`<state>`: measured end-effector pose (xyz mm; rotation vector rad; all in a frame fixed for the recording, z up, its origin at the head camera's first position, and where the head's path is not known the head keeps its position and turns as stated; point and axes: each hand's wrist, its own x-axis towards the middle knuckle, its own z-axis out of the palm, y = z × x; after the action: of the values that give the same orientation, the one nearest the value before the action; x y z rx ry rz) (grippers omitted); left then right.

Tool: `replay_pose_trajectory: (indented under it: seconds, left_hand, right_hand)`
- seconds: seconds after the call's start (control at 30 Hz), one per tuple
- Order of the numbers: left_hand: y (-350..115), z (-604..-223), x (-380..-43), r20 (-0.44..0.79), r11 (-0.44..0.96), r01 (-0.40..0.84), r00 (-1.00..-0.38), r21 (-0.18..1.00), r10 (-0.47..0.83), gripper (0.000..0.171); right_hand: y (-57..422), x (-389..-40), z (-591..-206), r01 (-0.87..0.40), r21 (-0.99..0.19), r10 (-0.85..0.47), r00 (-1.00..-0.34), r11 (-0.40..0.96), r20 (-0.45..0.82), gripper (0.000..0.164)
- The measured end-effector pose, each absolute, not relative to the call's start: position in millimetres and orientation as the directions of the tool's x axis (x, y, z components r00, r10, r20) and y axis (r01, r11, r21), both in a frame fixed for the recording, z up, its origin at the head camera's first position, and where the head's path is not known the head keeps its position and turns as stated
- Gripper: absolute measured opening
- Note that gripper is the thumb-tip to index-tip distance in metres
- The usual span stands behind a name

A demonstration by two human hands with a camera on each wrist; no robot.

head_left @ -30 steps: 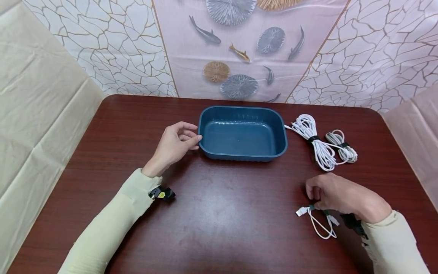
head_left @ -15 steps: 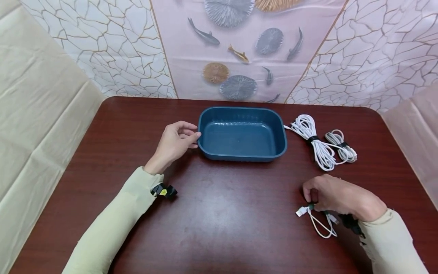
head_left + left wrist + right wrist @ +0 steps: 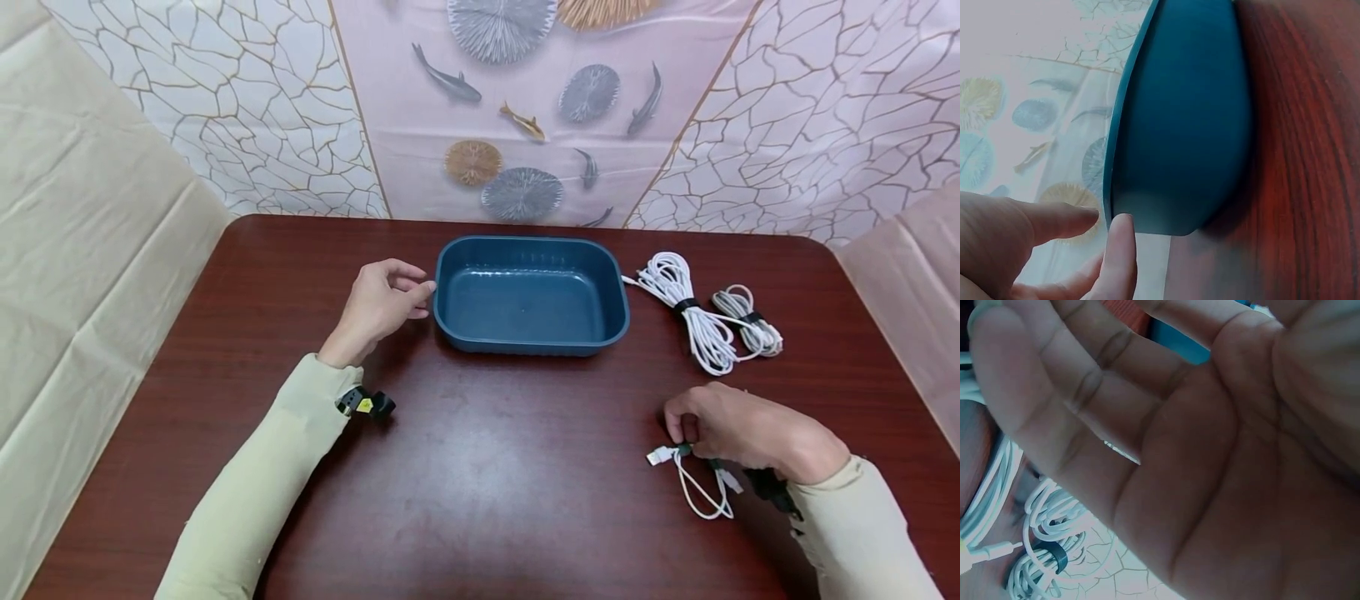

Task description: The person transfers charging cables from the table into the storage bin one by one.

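Observation:
In the head view my left hand (image 3: 382, 304) is just left of a dark blue rectangular basin (image 3: 531, 310), fingers loosely bent and thumb tip close to the rim. The left wrist view shows a fingertip (image 3: 1122, 228) right beside the basin's outer wall (image 3: 1179, 119). My right hand (image 3: 750, 429), at the right front, pinches a short white USB cable (image 3: 707, 507) by its dark tie. A white plug (image 3: 662, 455) sticks out to the left of the fingers. In the right wrist view the palm (image 3: 1210, 462) and curled fingers fill the picture and hide the pinched part.
Right of the basin lie a long white cable bundle (image 3: 693, 312) with a black strap and a smaller grey-white coiled cable (image 3: 750, 321). The dark wood table (image 3: 480, 467) backs onto a patterned cloth (image 3: 525, 108).
My left hand has drawn slightly left, off the basin's rim where its thumb was before. The right hand stays at the short cable, with barely any shift.

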<state>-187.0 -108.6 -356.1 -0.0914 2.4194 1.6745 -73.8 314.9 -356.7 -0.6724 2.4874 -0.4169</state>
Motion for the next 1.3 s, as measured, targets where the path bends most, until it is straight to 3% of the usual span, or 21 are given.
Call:
replay_pose_trajectory:
  seconds: [0.33, 0.7, 1.3]
  left_hand:
    - [-106, -350, -197, -0.206, 0.38, -0.172, -0.977, 0.909, 0.052, 0.032]
    - [-95, -349, -198, -0.186, 0.416, -0.171, -0.982, 0.893, -0.005, 0.029]
    - [-94, -350, -202, -0.214, 0.431, -0.196, -0.977, 0.881, -0.007, 0.023]
  right_hand:
    - [317, -74, -357, -0.422, -0.4, -0.564, -0.737, 0.814, -0.372, 0.035]
    - [315, -72, -353, -0.35, -0.386, -0.5, -0.76, 0.853, -0.416, 0.033]
    - [312, -78, -351, -0.397, -0.408, -0.549, -0.742, 0.822, -0.384, 0.036]
